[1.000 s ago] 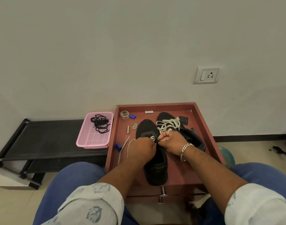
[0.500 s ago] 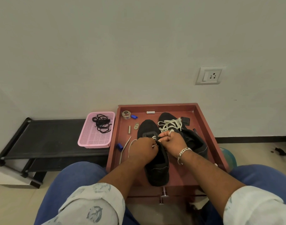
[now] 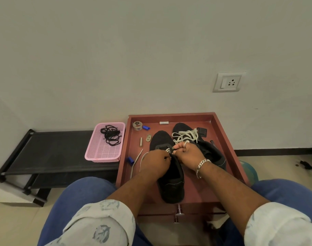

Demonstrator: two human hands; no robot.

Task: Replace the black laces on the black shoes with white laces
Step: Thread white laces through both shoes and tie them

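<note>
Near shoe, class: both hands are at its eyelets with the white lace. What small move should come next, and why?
Probably draw the white lace snug through the eyelet. Both hands, left and right, pinch at the near shoe, only its front rows look laced, and slack lace trails on the tray.

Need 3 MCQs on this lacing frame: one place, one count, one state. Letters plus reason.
1. Where do the loose black laces lie?
A. in the pink plastic basket
B. on the red wooden tray
C. on the floor

2. How many black shoes are on the tray?
A. one
B. two
C. three

3. The far black shoe is:
A. unlaced
B. black-laced
C. white-laced

Key: 1 A, the tangle sits in the basket. 2 B, the near black shoe plus the far one. 3 C, white lace crosses it.
</note>
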